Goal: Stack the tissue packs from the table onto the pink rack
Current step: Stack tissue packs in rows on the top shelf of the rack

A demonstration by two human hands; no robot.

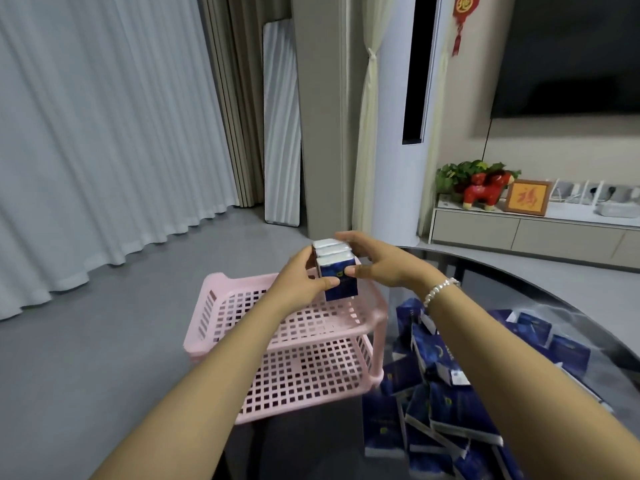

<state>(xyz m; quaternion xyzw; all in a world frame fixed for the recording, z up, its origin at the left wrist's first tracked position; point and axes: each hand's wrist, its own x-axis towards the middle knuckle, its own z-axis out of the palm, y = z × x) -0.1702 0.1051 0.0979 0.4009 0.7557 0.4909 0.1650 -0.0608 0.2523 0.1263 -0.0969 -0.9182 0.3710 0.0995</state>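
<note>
A small bundle of three dark blue tissue packs with white tops is held upright between both hands, over the far right corner of the pink rack's top shelf. My left hand grips its left side and my right hand, with a bead bracelet on the wrist, grips its right side and back. The pink rack has two perforated shelves, both bare where visible. A pile of several more blue tissue packs lies on the dark glass table to the right of the rack.
The rack stands on a grey floor beside the round table's left edge. Behind are white curtains, a leaning mirror, a tall white air conditioner, a TV cabinet with ornaments, and a wall TV.
</note>
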